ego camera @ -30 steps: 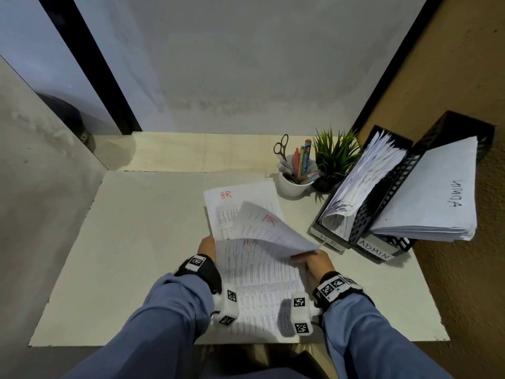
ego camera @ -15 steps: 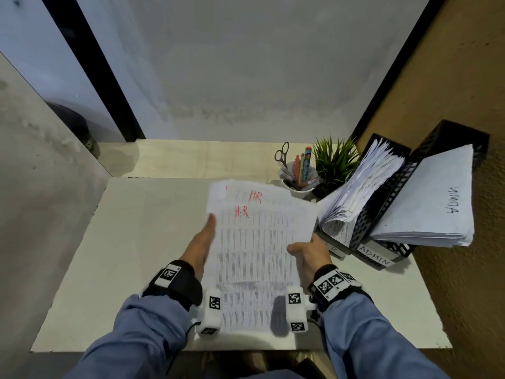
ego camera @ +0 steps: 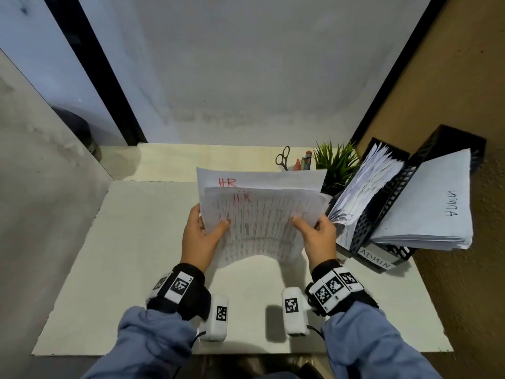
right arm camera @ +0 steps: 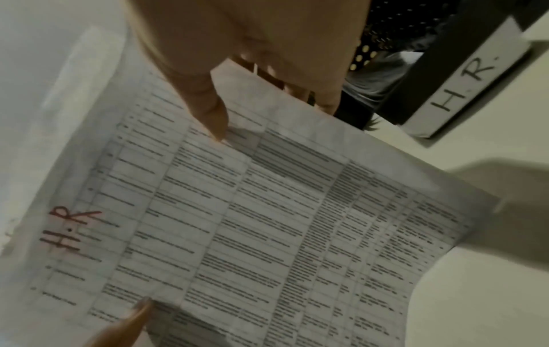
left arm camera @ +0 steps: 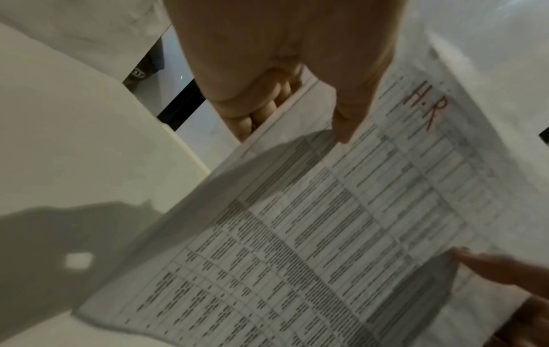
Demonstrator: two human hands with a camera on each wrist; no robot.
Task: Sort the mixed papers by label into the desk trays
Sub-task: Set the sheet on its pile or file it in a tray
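You can read "H.R" in red on the front sheet (ego camera: 262,222), and "HR" in red on the sheet behind (ego camera: 246,179). The nearer tray (ego camera: 352,236) carries a white label "H.R." (right arm camera: 463,84); the other tray (ego camera: 393,198) is labelled "ADMIN" (ego camera: 375,259). Its top page (ego camera: 426,203) reads "ADMIN", upside down to you. The table print is too blurred.

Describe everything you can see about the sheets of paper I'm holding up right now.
The held papers are at least two thin white sheets, the front one printed with a dense table in small dark text. Both carry "HR" handwritten in red near the top. They are lifted off the desk and bowed, with the bottom edge curling. The left hand pinches the left edge and the right hand pinches the right edge, thumbs on the front. They hang just left of the black HR tray.
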